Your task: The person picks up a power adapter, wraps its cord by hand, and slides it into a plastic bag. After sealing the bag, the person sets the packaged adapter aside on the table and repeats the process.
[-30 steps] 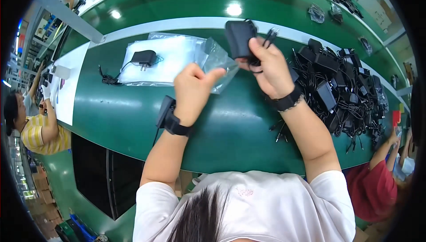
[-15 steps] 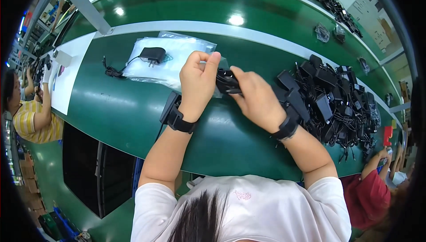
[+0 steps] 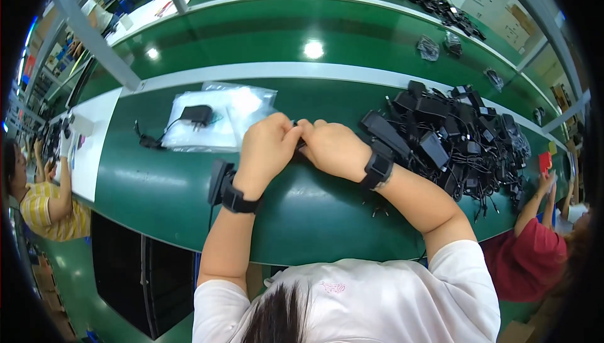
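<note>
My left hand point(image 3: 267, 151) and my right hand point(image 3: 336, 148) meet over the middle of the green table, closed, with fingertips together. Between them shows a small dark bit of a black cord point(image 3: 301, 144); the fingers hide most of it. To the left, a black power adapter point(image 3: 197, 115) with a bundled cord lies on a stack of clear plastic bags point(image 3: 207, 135). Right of my right hand is a large pile of black power adapters point(image 3: 434, 149) with tangled cords; one longer adapter point(image 3: 384, 131) sits at its near-left side, close to my right wrist.
A white raised ledge point(image 3: 296, 71) runs along the table's far side. Small wire bits point(image 3: 379, 211) lie near my right forearm. Metal posts point(image 3: 94, 35) rise at the far left. One person in yellow stripes point(image 3: 53, 208) works left, another in red point(image 3: 528, 258) right.
My right hand, previously around the looped black cord in plain sight, has closed in against my left hand, and the cord is now mostly covered. The whole view has tilted upward.
</note>
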Available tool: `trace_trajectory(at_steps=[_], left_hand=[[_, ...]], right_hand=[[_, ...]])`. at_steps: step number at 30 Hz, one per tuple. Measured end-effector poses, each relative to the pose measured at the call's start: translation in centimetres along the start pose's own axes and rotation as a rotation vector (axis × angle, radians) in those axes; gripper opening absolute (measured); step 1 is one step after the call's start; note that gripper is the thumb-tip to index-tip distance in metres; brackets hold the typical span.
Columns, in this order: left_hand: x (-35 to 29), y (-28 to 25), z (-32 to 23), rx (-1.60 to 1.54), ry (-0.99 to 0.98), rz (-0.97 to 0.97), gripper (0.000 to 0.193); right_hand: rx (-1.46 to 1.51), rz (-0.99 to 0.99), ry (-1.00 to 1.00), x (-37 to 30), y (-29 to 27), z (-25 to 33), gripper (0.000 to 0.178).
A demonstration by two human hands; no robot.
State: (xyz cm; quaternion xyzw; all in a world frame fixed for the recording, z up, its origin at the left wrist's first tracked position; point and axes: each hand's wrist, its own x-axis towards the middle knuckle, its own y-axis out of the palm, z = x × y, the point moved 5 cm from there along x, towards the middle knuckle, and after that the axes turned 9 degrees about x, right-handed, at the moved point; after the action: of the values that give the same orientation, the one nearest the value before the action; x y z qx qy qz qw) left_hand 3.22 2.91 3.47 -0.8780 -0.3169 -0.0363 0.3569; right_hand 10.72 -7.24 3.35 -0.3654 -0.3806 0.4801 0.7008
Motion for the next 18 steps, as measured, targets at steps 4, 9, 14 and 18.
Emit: trace_trajectory(at_steps=[4, 9, 14, 18], left_hand=[[-0.8, -0.7, -2.4, 0.584, 0.203, -0.313, 0.018], [-1.2, -0.3, -3.7, 0.620, 0.212, -0.478, 0.017], [-0.7, -1.8, -4.6, 0.421, 0.343, -0.588, 0.009], [-1.4, -0.7, -4.5, 0.274, 0.489, -0.403, 0.007]], right_hand=[[0.456, -0.023, 0.041, 0.5, -1.6, -0.5, 0.028], [0.480, -0.106, -0.021, 0.4, -1.7, 0.5, 0.034], [0.936, -0.327, -0.041, 0.3, -2.3, 0.4, 0.041], [1.405, -0.233, 0.327, 1.7, -1.9, -2.8, 0.029]])
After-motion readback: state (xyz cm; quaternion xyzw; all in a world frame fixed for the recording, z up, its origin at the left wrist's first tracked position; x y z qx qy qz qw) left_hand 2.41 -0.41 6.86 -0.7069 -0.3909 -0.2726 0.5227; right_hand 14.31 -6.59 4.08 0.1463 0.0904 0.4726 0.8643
